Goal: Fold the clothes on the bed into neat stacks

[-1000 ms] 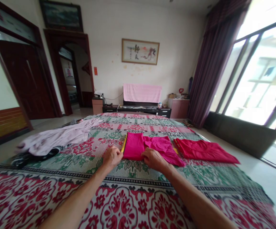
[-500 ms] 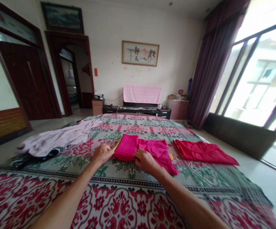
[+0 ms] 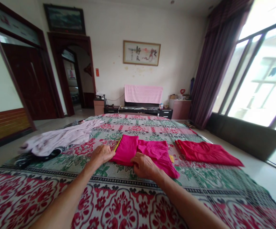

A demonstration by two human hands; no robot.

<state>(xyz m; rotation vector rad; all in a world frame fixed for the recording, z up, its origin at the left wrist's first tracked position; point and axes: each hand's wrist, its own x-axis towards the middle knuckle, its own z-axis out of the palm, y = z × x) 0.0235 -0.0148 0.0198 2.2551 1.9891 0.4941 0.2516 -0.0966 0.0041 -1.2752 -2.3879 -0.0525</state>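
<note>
**Both hands at the near edge of a magenta garment on a patterned bed**

A wide bed fills the near half of the view, covered by a floral bedspread [image 3: 133,203] in red, green and white. Beyond its far end a low dark cabinet [image 3: 138,110] stands against the white far wall, with a pink cloth [image 3: 143,93] draped above it and a framed picture [image 3: 141,52] higher on the wall. Dark wooden doors [image 3: 32,86] and an open doorway [image 3: 73,79] line the left side. On the right hang a dark purple curtain [image 3: 211,63] and a tall bright window [image 3: 264,73].

Three lots of clothing lie on the bedspread. A pale lilac garment [image 3: 61,138] is spread loosely at the far left over something dark. A folded red garment [image 3: 207,152] lies flat on the right, well apart from the hands. Between them, near the middle of the bed, lies the magenta garment [image 3: 149,149], partly folded, with a yellow edge [image 3: 117,144] showing along its left side.

The left hand [image 3: 101,155] rests palm down at the garment's near left corner. Its fingers are close together and lightly bent, with the tips touching the cloth; whether they pinch it cannot be told. The right hand [image 3: 144,165] sits at the near edge, towards the middle of the garment, knuckles up. Its fingers are curled in tight and closed on the hem. Both forearms stretch out low over the near part of the bedspread.
</note>
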